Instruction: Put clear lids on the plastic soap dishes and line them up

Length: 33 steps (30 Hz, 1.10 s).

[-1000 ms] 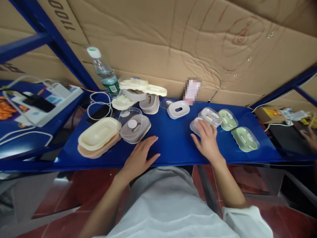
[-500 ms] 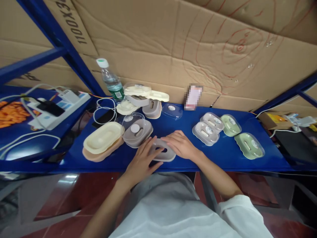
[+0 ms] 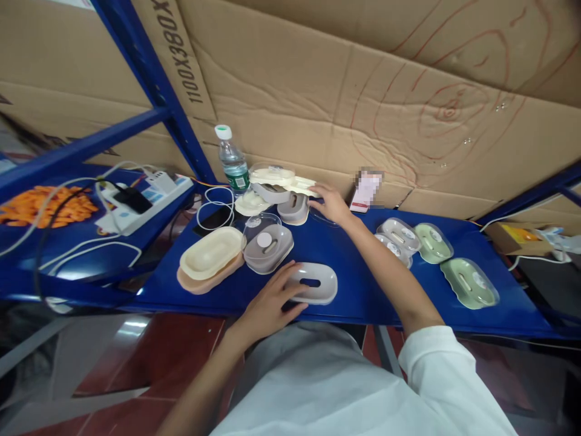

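Note:
A grey oval soap dish [image 3: 318,283] with a slot in its middle lies at the near edge of the blue shelf [image 3: 354,254]. My left hand [image 3: 271,298] grips its left end, fingers curled over the rim. My right hand [image 3: 331,203] is stretched to the back of the shelf, fingers bent over a clear plastic lid [image 3: 323,220] that it mostly hides. Just left of that hand is a pile of cream and grey dish parts [image 3: 279,191].
A stacked cream dish [image 3: 211,257] and a lidded grey dish [image 3: 269,247] sit at left. Lidded grey dishes [image 3: 399,235] and green dishes [image 3: 469,281] sit at right. A water bottle [image 3: 231,158], a white cable [image 3: 213,203] and a power strip [image 3: 149,188] are behind. Cardboard [image 3: 345,91] backs the shelf.
My right hand left the grey soap dish and reached back to the clear lid. My left hand stayed on the dish. The view shifted to the left and upward.

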### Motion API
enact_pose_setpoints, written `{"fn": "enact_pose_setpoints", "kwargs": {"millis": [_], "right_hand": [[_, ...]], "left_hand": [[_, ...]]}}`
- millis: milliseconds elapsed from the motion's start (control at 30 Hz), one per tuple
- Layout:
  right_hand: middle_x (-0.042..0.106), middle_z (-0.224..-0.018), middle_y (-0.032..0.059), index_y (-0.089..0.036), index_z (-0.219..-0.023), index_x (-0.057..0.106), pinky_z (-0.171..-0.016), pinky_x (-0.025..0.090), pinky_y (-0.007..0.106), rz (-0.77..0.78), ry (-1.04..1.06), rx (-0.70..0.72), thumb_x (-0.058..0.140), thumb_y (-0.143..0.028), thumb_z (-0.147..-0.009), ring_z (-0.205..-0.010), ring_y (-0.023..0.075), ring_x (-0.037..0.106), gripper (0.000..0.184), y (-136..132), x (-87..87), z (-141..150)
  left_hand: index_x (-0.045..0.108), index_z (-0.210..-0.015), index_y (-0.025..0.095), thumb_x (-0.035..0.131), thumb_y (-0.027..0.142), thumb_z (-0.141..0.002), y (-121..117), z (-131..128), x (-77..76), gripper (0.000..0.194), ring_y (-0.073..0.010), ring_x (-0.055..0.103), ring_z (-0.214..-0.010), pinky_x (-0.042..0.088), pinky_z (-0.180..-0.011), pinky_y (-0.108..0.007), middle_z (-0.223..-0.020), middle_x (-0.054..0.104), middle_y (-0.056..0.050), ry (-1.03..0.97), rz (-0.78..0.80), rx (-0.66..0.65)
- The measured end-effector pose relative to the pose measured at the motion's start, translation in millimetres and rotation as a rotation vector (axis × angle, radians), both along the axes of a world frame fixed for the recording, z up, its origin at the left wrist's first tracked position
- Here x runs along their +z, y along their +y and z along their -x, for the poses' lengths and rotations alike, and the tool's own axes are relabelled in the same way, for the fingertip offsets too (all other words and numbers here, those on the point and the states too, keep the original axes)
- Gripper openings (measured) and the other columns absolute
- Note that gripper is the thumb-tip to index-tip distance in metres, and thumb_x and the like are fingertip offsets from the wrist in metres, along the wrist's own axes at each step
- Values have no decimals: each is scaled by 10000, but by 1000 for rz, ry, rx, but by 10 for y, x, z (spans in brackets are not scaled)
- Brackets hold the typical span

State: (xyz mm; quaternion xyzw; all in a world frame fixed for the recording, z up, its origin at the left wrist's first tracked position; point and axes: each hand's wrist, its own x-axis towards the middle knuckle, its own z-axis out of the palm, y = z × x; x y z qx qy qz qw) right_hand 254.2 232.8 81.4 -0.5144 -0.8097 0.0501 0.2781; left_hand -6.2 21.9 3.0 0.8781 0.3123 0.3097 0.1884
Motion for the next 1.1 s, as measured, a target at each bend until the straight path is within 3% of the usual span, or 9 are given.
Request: {"fn": "enact_pose_setpoints", "kwargs": {"millis": [67,167,333,467,567,667,800,967,1100], "right_hand": [[757,-1305,142,-173,-1207,771,-1117,532,464,16,28,3,677,-271,-1021,-1228,295,695,230,91,0,-3],[765,-1207,126,-182,-1142,777,-1079,552,457,-31,55,-28,657,-294,-1042,-1156,289,703,192,-120,-6,-127],[754,-1161,124,-209,-1141,772,-1053,589,497,-136,50,7,685,-357,-1054,-1145,308,700,192,-1114,-39,-439],[740,-1194,127,-228,-1188,752,-1044,629,488,-49,50,57,652,-321,-1078,-1188,293,714,175,-1898,-258,-498],[724,-1285,140,-219,-1207,745,-1090,632,466,58,35,189,641,-309,-1086,-1265,281,709,183,-2205,-440,-489],[717,-1360,119,-246,-1260,735,-1158,604,446,134,69,233,623,-292,-1096,-1336,263,696,203,-2297,-480,-539],[698,-1439,108,-304,-1475,633,-1197,574,481,100,177,87,633,-286,-1092,-1394,268,666,383,-2295,-380,-644],[214,-1831,88,-383,-1709,353,-1309,424,558,287,102,179,732,-453,-1028,-1665,344,304,782,-2279,-446,-608],[223,-1826,86,-390,-1690,389,-1310,421,537,279,152,117,660,-388,-1077,-1654,321,338,670,-2306,-545,-542]], "left_hand": [[721,-1320,285,709,277,-1043,19,4,-27,278,-329,397,-1624,482,-1268,-576,-1672,491,-101,-45,2,8],[734,-1309,277,719,283,-1042,24,11,-29,267,-323,461,-1585,510,-1246,-563,-1623,542,-111,-115,0,14],[730,-1300,265,748,272,-1025,-10,74,25,276,-314,544,-1513,532,-1226,-530,-1553,594,-122,-226,-89,-17],[717,-1315,268,778,231,-996,-16,71,43,327,-342,518,-1525,513,-1233,-559,-1548,583,-117,-311,-159,49],[723,-1305,267,765,209,-999,-1,-27,20,315,-352,488,-1548,487,-1249,-574,-1634,495,-123,-253,-114,142],[705,-1353,274,715,229,-1034,7,-131,-19,322,-336,530,-1513,521,-1219,-550,-1611,525,-125,-124,-91,140],[652,-1446,281,697,286,-1050,-8,-169,-19,399,-363,555,-1478,541,-1177,-582,-1580,566,-142,46,-126,99],[517,-1580,253,748,355,-1023,-34,-155,22,612,-394,493,-1527,534,-1182,-589,-1687,412,-214,76,-158,22],[567,-1510,217,750,292,-1019,-42,-167,32,529,-377,493,-1532,537,-1194,-567,-1646,463,-222,55,-182,10]]}}
